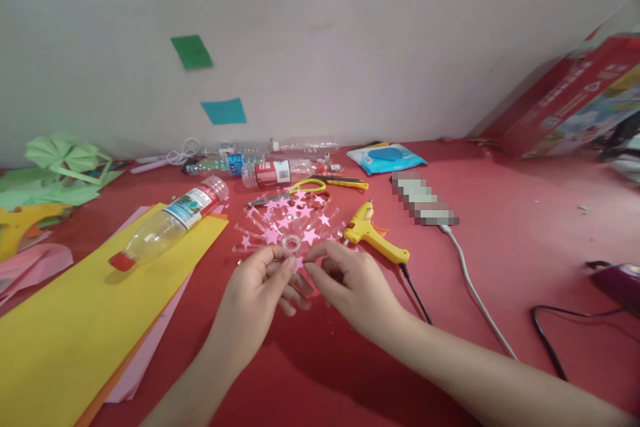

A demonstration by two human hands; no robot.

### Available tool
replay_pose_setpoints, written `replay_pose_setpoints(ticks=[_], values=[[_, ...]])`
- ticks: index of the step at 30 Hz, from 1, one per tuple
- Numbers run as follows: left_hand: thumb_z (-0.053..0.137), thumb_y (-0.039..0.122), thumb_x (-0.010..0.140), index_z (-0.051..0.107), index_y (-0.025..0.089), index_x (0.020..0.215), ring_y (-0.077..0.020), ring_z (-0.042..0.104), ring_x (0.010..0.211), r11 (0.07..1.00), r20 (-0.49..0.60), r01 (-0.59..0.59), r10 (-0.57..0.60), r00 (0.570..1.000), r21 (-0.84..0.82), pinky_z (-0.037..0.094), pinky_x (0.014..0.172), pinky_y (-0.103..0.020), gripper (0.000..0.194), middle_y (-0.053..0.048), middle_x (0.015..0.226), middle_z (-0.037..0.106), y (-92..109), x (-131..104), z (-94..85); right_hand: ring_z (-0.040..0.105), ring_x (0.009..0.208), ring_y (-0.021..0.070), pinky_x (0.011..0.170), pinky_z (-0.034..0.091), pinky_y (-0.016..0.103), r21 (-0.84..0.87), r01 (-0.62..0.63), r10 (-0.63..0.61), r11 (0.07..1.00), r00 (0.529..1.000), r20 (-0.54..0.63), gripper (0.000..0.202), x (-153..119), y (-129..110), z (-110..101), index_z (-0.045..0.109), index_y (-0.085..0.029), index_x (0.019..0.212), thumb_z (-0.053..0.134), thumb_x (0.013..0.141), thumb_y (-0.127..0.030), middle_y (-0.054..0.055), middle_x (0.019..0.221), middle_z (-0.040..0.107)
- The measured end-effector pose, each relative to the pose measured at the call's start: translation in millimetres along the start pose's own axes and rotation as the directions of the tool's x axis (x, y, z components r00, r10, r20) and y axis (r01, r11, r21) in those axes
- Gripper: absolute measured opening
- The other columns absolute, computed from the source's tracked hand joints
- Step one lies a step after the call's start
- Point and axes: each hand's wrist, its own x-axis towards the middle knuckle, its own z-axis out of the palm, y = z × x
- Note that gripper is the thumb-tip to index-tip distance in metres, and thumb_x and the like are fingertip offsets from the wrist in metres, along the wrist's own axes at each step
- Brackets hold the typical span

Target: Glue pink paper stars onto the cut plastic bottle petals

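A clear plastic piece with a ring-shaped centre [291, 243] and strips fanning outward lies on the red table, with several pink stars [310, 235] on it. Just in front of it, my left hand [267, 279] and my right hand [345, 280] meet around a small pink star [299, 263]. Thumb and forefinger are pinched on each hand, at either side of that star. A yellow glue gun [376, 237] lies right of the plastic piece. Behind the stars are yellow-handled scissors [306, 187].
A clear bottle [167, 227] lies on yellow paper [75, 313] at left. More bottles [274, 173], a blue wipes pack [387, 158] and a cutter [347, 182] are farther back. A blurred device [424, 200] with a white cable [473, 280] lies at right.
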Motion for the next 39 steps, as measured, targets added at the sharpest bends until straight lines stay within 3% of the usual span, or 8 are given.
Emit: replay_pose_setpoints(ticks=[12,25,32,39], values=[[0.047,0.036,0.087,0.049,0.018,0.079,-0.0129,0.062,0.053,0.997,0.049,-0.052,0.05,0.998,0.053,0.049,0.052,-0.024,0.02,0.002,0.059,0.062,0.1,0.0,2.7,0.039,0.039,0.0066,0.041,0.027,0.018,-0.009,-0.043,0.043,0.999,0.999,0.007,0.008,-0.1,-0.7,2.2,0.058,-0.019,0.078,0.051,0.082,-0.02,-0.009,0.044,0.043],[0.046,0.038,0.087,0.054,0.018,0.09,-0.0142,0.062,0.057,0.982,0.014,-0.086,0.085,0.996,0.166,0.049,0.054,-0.024,0.021,0.002,0.062,0.062,-0.9,1.8,1.4,0.034,0.029,0.0039,0.03,0.027,0.013,0.315,-0.3,0.271,0.9,0.953,0.134,0.014,4.2,-7.4,1.1,0.049,-0.019,0.071,0.049,0.084,-0.024,-0.01,0.04,0.046],[0.045,0.039,0.088,0.059,0.021,0.103,-0.0143,0.062,0.05,0.822,-0.097,-0.215,0.31,0.946,0.527,0.045,0.053,-0.024,0.028,0.003,0.06,0.063,-2.4,-3.8,-0.2,0.034,0.027,0.0046,0.028,0.025,0.013,0.368,-0.298,0.281,0.881,0.954,0.102,0.015,3.2,-6.3,1.1,0.053,-0.019,0.079,0.048,0.086,-0.031,-0.01,0.039,0.045],[0.045,0.034,0.089,0.059,0.024,0.105,-0.0135,0.061,0.051,0.709,-0.121,-0.264,0.443,0.888,0.654,0.044,0.056,-0.024,0.024,0.003,0.062,0.065,-0.4,-10.0,-5.0,0.036,0.03,0.0056,0.033,0.028,0.016,0.294,-0.183,0.187,0.938,0.982,0.015,0.017,-0.1,-6.0,-2.5,0.057,-0.019,0.091,0.049,0.085,-0.033,-0.01,0.041,0.045]])
